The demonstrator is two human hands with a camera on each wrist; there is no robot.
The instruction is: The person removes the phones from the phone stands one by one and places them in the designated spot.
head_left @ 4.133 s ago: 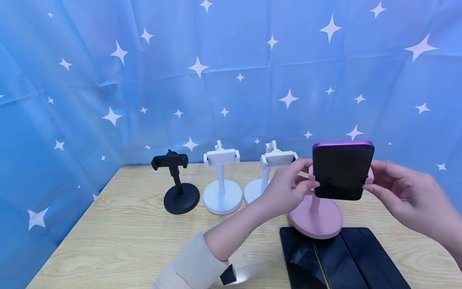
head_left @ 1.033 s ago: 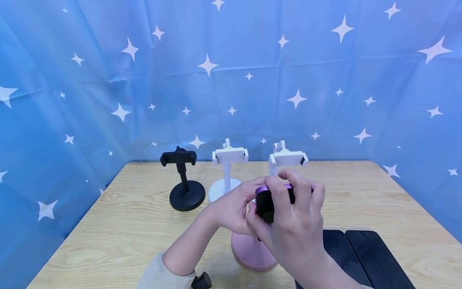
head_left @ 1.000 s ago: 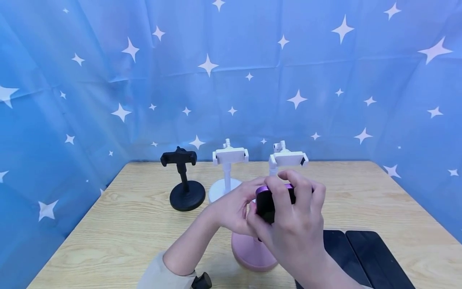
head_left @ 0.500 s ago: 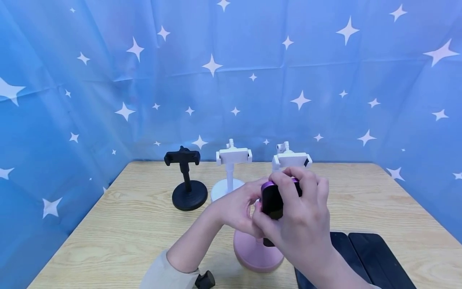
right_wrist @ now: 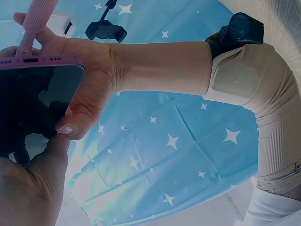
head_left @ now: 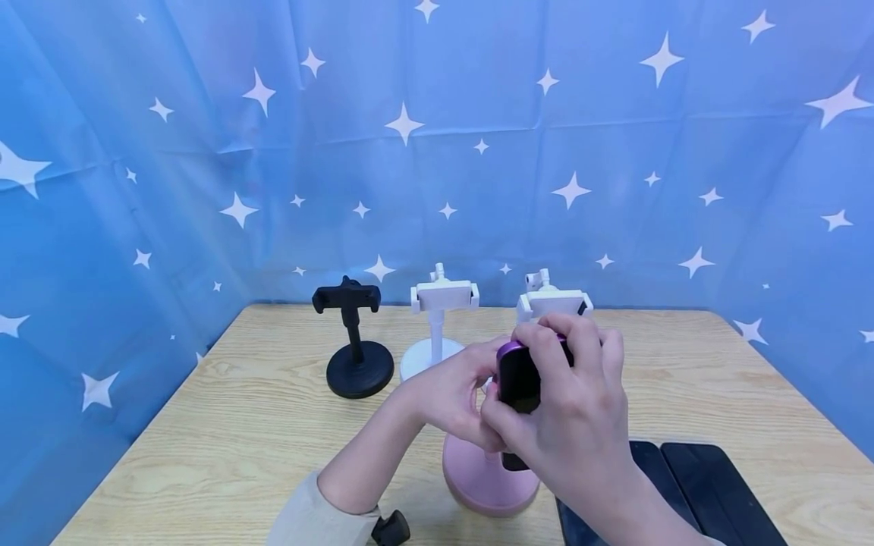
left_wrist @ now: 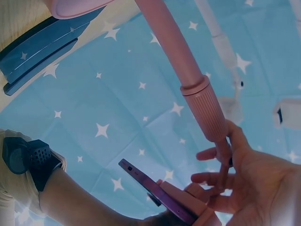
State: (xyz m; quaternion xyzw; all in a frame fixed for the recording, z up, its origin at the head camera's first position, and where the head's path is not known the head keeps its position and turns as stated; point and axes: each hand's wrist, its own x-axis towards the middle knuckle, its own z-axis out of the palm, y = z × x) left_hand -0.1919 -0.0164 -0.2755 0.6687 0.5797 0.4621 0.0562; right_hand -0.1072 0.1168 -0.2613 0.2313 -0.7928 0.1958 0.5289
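A phone (head_left: 520,383) with a purple edge and dark screen sits in the pink clamp of a pink phone stand (head_left: 488,485). My right hand (head_left: 573,409) grips the phone, fingers bent over its top edge and thumb on the screen side. Coming from the left, my left hand (head_left: 451,394) reaches behind the phone. In the left wrist view that hand (left_wrist: 263,181) has its fingers curled round the thin joint between clamp and ribbed stem (left_wrist: 204,110). From the right wrist, the left thumb (right_wrist: 77,125) shows at the phone's screen edge. Both hands hide most of the clamp from the head view.
A black phone stand (head_left: 359,369) and two white phone stands, one at centre (head_left: 445,296) and one farther right (head_left: 554,302), stand along the back. Flat black slabs (head_left: 724,493) lie at the front right. A blue star-patterned curtain (head_left: 471,174) hangs behind the table.
Since the earliest frame, the pink stand and phone have come left and nearer; the right hand has moved over the phone, the left behind it. In the last second the phone tilts slightly more upright.
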